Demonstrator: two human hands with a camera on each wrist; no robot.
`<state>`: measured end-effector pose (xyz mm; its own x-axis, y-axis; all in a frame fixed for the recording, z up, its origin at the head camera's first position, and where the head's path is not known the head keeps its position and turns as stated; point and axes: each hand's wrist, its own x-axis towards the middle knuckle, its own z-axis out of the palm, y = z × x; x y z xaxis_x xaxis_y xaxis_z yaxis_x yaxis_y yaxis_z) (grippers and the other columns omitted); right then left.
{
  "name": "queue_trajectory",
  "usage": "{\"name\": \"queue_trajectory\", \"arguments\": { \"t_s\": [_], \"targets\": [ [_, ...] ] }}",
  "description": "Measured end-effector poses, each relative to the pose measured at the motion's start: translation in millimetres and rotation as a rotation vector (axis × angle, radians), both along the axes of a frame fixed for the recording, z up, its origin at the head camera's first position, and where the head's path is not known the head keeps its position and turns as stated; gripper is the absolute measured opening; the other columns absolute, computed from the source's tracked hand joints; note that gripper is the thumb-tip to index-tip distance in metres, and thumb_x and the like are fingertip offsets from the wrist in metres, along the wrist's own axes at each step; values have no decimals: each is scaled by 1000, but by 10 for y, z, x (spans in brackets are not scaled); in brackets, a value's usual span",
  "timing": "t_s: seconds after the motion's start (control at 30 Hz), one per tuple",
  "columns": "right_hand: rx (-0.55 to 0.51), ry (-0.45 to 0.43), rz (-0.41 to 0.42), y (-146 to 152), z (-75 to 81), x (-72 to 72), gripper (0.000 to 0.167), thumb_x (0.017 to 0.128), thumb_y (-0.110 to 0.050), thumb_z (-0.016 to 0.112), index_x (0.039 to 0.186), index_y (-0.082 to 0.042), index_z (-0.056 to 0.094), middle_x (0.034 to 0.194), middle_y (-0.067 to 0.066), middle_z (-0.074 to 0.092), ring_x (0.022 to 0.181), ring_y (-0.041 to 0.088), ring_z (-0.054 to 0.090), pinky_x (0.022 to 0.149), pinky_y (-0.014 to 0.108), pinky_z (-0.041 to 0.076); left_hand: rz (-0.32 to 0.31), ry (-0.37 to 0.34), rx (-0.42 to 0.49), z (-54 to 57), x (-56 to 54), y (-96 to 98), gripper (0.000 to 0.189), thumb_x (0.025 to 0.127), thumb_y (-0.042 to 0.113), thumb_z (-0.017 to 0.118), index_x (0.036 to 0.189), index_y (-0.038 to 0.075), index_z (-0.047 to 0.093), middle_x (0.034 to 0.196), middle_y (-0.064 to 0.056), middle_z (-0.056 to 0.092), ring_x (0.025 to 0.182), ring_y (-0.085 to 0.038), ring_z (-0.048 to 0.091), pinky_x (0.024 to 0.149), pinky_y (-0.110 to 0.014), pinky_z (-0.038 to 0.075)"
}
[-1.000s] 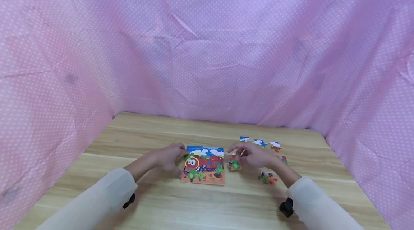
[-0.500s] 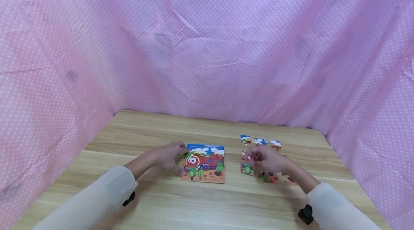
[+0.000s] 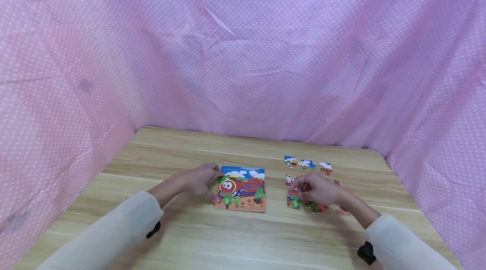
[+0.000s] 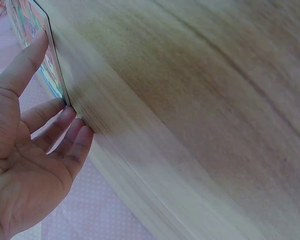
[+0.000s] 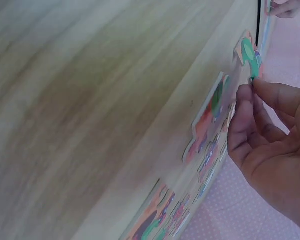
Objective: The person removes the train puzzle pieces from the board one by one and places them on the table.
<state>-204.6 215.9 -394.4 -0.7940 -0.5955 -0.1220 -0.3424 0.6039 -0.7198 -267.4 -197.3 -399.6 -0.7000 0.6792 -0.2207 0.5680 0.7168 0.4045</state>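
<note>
A square jigsaw puzzle with a red cartoon train lies on the wooden table. Along its left edge rests my left hand; the left wrist view shows the outstretched thumb and the fingertips touching the puzzle's edge at separate spots. My right hand is over the loose pieces to the right. Its thumb and fingertips pinch a puzzle piece with a green tree, placed just below a piece with the train's eyes. The right hand partly hides the pieces beneath it.
Several loose pieces lie apart in a rough grid at the right, including a sky piece at the back and an orange ground piece at the front right. Pink dotted cloth hangs around the table.
My right hand has carried the tree piece rightward from beside the puzzle and down to the row of loose pieces, uncovering the eyes piece. The left hand stays at the puzzle's edge.
</note>
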Motion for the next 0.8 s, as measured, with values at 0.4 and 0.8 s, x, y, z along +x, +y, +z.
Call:
{"name": "queue_trajectory", "arguments": {
  "t_s": [0.4, 0.8],
  "targets": [
    [63, 20, -7, -138, 4, -11, 19, 94, 3, 68, 109, -8, 70, 88, 0, 63, 78, 11, 56, 66, 24, 52, 34, -21, -15, 25, 24, -32, 84, 78, 39, 90, 147, 7, 55, 143, -10, 50, 133, -29, 45, 111, -51, 44],
    [49, -56, -43, -105, 10, -2, 20, 92, 9, 66, 108, -4, 68, 85, 4, 62, 77, 14, 56, 64, 23, 49, 43, -33, -34, 15, -5, 42, 86, 78, 39, 90, 149, 8, 54, 145, -10, 49, 134, -29, 45, 112, -49, 44]
  ]
}}
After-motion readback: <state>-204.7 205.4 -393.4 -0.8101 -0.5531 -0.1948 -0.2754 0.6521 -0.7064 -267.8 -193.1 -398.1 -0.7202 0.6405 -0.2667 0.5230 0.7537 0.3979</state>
